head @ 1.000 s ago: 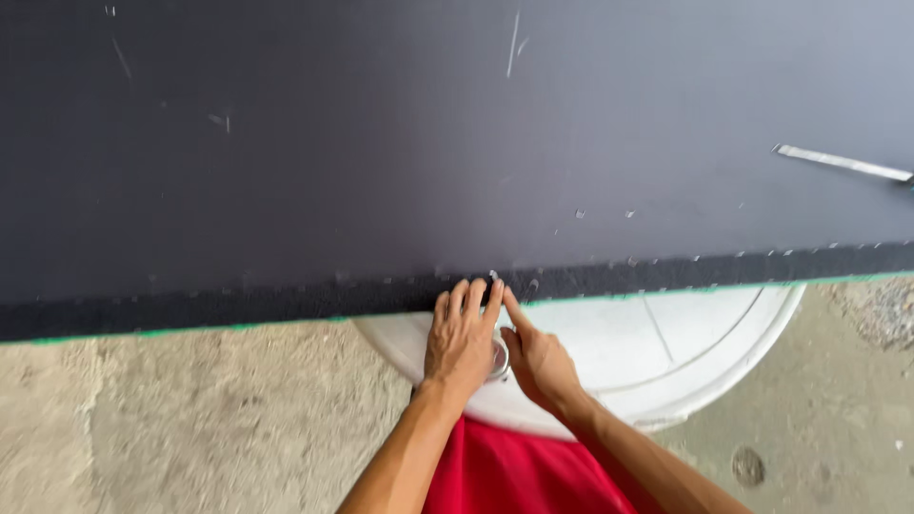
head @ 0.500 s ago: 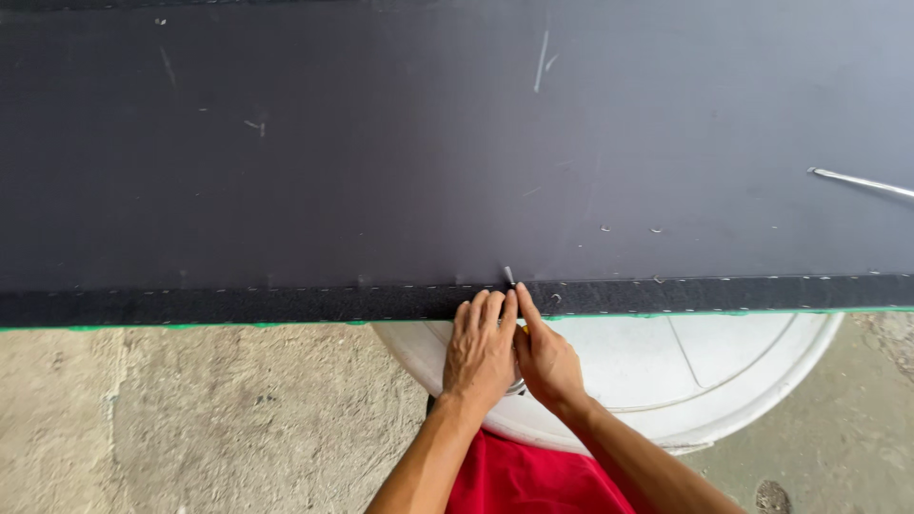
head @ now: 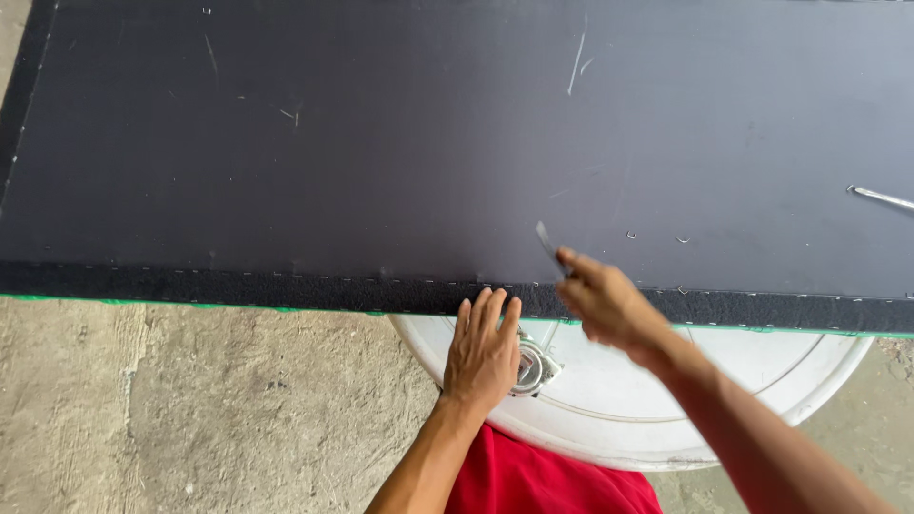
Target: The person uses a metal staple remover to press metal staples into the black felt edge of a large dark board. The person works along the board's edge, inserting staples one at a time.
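Against the dark panel's edge (head: 286, 290), left hand (head: 484, 354) presses; right hand (head: 600, 303) grips a thin blade (head: 547, 240).

Rough grey concrete floor (head: 190, 400), cracked and stained, in flat daylight. Just right of that bare patch, a white round drum top (head: 666, 400), half hidden beneath a dark upholstered panel's near edge.

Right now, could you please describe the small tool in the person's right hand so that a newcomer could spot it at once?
Start at the big dark fabric-covered panel and follow its stapled near edge to the white round drum beneath. Just above that edge the right hand lifts a short, thin, grey blade-like tool pinched in its fingertips. Unlike the long metal piece lying far right on the panel, it is raised and held.
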